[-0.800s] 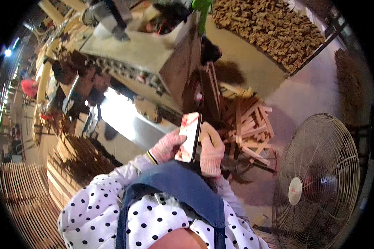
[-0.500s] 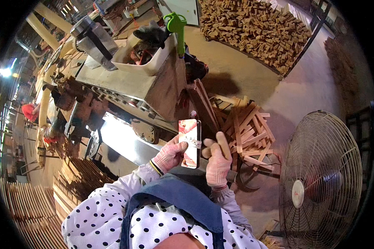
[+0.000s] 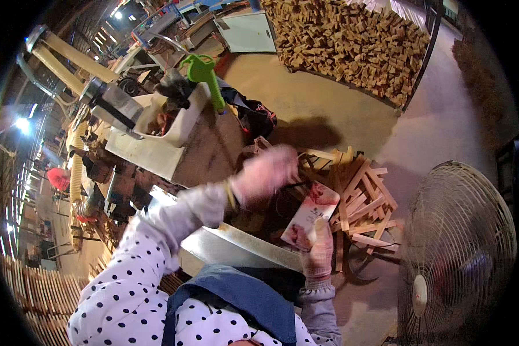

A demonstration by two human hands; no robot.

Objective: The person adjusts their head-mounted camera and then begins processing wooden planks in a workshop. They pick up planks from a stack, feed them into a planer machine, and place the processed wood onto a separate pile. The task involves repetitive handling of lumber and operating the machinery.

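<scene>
A phone (image 3: 310,212) with a red-and-white picture on its face is held tilted in front of me. My right hand (image 3: 318,254), in a pale pinkish work glove, is closed around its lower right side, with the thumb lying over the face. Up and to the left of the phone is my gloved left hand (image 3: 265,176), apart from it. Motion smears its fingers, so their pose is unclear. A heap of wooden strips (image 3: 363,202) lies beyond the phone.
A large caged fan (image 3: 458,254) stands at the right. On the machine table (image 3: 141,153) at left are a white bin (image 3: 181,124), a clear jug (image 3: 112,106) and a green-handled tool (image 3: 205,75). Stacked wood blocks (image 3: 346,49) fill a rack at the back.
My left hand has let go of the phone and moved up. My right hand has taken hold of the phone, which has shifted right and tilted. The view has turned slightly.
</scene>
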